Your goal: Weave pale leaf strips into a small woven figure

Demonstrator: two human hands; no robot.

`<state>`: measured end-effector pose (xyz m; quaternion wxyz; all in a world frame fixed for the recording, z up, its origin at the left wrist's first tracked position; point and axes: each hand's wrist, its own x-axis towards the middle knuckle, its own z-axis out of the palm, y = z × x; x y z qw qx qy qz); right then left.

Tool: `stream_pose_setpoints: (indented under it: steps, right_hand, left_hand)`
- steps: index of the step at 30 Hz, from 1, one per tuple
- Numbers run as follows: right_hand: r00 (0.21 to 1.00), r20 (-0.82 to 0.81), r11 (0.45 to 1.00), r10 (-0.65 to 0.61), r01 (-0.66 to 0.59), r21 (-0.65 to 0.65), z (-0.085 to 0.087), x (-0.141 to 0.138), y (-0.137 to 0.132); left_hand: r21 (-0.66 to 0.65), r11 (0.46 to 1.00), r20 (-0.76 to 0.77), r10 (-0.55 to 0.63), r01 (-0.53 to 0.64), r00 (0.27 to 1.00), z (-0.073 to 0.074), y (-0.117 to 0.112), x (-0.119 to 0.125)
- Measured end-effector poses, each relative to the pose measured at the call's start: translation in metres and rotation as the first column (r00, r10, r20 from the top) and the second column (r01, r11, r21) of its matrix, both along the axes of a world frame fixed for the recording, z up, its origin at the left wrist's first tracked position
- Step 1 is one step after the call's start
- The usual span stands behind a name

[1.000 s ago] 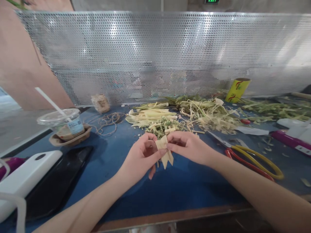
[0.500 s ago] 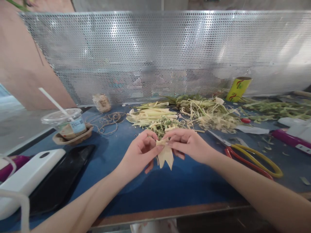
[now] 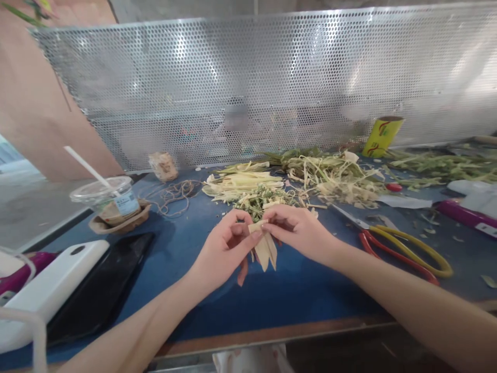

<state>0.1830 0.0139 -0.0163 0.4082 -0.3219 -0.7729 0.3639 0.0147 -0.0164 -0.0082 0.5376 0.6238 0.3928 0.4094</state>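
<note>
A pale, folded strip is pinched between thumb and fingers of both the left hand and the right hand, above the blue tabletop. Just beyond, green trimmings are partly hidden by the hands. Scissors are left lying open-handled near the right forearm, while twine and a lidded cup are seen at far left.

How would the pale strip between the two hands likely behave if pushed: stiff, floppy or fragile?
The pale strip is probably light: it looks thin, pinched by the left hand and right hand. It seems slightly stiff, as it extends downward without crumpling. Its narrow, pointed lower edge might crease or tear easily.
</note>
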Motion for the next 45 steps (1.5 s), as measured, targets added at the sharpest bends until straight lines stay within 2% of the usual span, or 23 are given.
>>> stream_pose_setpoints:
  steps: [3,6,11,17,22,26,31,34,38,45]
  right_hand:
    - [0.993,-0.099,0.99,0.065,-0.076,-0.121,0.002,0.001,0.0]
    - [0.981,-0.18,0.975,0.071,-0.107,-0.195,0.003,0.003,0.001]
    - [0.955,-0.274,0.945,0.115,-0.19,-0.266,0.004,0.006,0.004]
    - [0.881,-0.442,0.883,0.168,-0.333,-0.33,0.003,0.002,0.003]
    - [0.849,-0.497,0.854,0.181,-0.386,-0.349,0.003,0.0,0.003]
    - [0.858,-0.488,0.857,0.161,-0.367,-0.363,0.005,0.002,0.005]
    - [0.955,-0.279,0.955,0.098,-0.169,-0.244,0.006,0.003,0.003]
    - [0.982,-0.178,0.98,0.067,-0.098,-0.172,0.007,0.003,0.0]
    - [0.981,-0.166,0.957,0.099,-0.139,-0.253,0.006,0.002,0.001]
    - [0.929,-0.348,0.895,0.124,-0.256,-0.366,0.001,0.001,0.007]
  left_hand:
    - [0.004,1.0,0.005,-0.026,0.026,1.0,0.001,0.0,-0.001]
    - [0.048,0.999,-0.013,0.008,-0.007,1.0,0.001,0.002,-0.003]
    - [0.047,0.995,-0.056,0.088,-0.086,0.994,0.0,0.002,-0.001]
    - [0.014,0.992,0.046,0.125,-0.126,0.991,-0.001,-0.001,0.001]
    - [-0.019,0.996,0.107,0.092,-0.09,0.99,-0.003,-0.001,-0.001]
    - [-0.04,0.997,0.072,0.071,-0.068,0.995,-0.003,0.003,-0.003]
    - [-0.22,0.975,0.113,0.07,-0.043,0.991,-0.002,0.007,-0.004]
    - [-0.311,0.95,0.165,0.062,-0.008,0.984,-0.002,0.009,-0.005]
    - [-0.32,0.947,0.197,0.095,-0.027,0.976,-0.003,0.01,-0.004]
    - [-0.155,0.973,0.163,0.199,-0.174,0.967,-0.001,0.005,-0.001]
